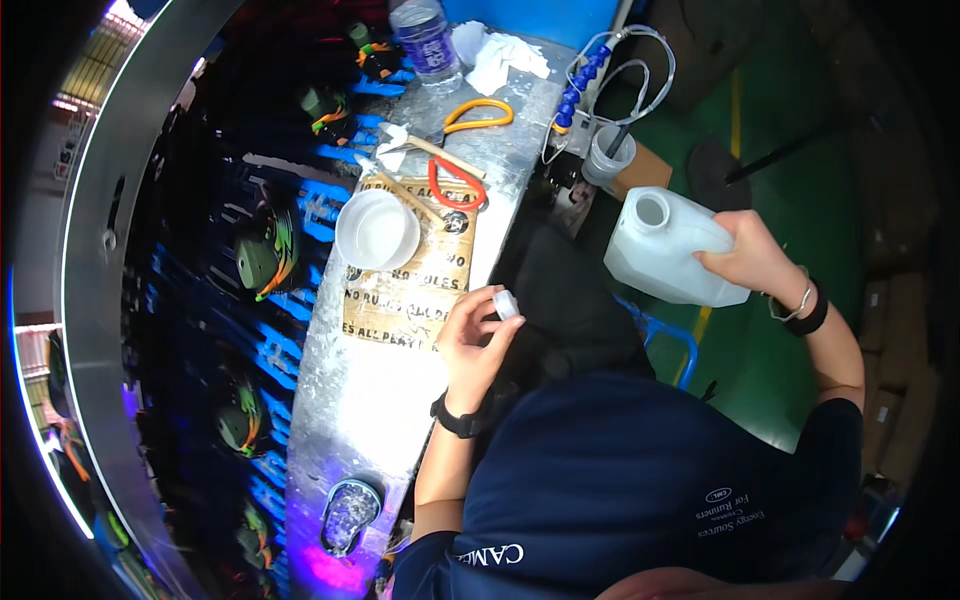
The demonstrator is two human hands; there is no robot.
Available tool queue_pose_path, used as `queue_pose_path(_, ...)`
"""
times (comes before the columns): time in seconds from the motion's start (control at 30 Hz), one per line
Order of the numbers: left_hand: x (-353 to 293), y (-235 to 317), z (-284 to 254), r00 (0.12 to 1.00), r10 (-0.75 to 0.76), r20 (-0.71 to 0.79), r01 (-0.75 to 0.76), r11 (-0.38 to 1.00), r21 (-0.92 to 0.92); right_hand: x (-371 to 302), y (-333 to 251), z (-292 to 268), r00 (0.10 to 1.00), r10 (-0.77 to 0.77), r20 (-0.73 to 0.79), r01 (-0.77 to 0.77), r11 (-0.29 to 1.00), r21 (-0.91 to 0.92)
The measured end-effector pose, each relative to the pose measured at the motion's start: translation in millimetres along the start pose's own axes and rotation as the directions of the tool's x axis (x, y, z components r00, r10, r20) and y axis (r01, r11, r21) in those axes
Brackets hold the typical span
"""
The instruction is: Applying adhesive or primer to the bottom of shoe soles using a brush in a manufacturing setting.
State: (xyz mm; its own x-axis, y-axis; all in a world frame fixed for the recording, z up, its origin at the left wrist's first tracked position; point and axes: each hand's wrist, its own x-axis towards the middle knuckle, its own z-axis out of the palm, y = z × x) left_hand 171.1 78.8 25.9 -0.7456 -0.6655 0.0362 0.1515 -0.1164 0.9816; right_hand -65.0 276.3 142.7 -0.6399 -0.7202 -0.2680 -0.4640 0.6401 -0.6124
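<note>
Pinched between the thumb and fingers of my left hand (pixel 474 345) is a small white screw cap (pixel 507 305), just past the bench's right edge. My right hand (pixel 742 256) grips a translucent white plastic jug (pixel 655 255) by its handle side, out to the right of the bench. The jug is tilted, and its round mouth is uncovered. Nearest to my left hand on the bench lies a brown printed sheet (pixel 405 315). A round white plastic tub (pixel 378 230) stands on its upper left part, with pale contents I cannot make out.
Orange-handled scissors (pixel 478 116), a red-handled tool (pixel 458 186) and wooden sticks lie beyond the tub. Farther off stand a clear bottle (pixel 428 45) and crumpled white tissue (pixel 508 62). At left, dark green curved parts (pixel 268 258) sit on blue holders. A blue jointed hose (pixel 582 88) rises at the back.
</note>
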Motion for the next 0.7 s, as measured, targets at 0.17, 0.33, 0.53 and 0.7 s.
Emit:
queue_pose_path(0.17, -12, 0, -25, 0.985, -0.077, 0.154, 0.096, 0.988, -0.121, 6, -81, -18, 0.997, 0.054, 0.06, -0.044, 0.986, -0.162)
queue_pose_path(0.33, -9, -7, -12, 0.848, -0.245, 0.47, 0.262, 0.965, 0.03, 17, -157, -4, 0.995, 0.002, 0.099, 0.027, 0.956, -0.293)
queue_pose_path(0.53, -12, -11, -11, 0.731, -0.269, 0.627, 0.352, 0.936, -0.01, 36, -207, 7, 0.985, -0.023, 0.172, 0.093, 0.907, -0.41)
queue_pose_path(0.7, -10, -23, -11, 0.832, -0.209, 0.514, 0.312, 0.942, -0.121, 54, -232, 21, 0.97, 0.0, 0.243, 0.121, 0.867, -0.484)
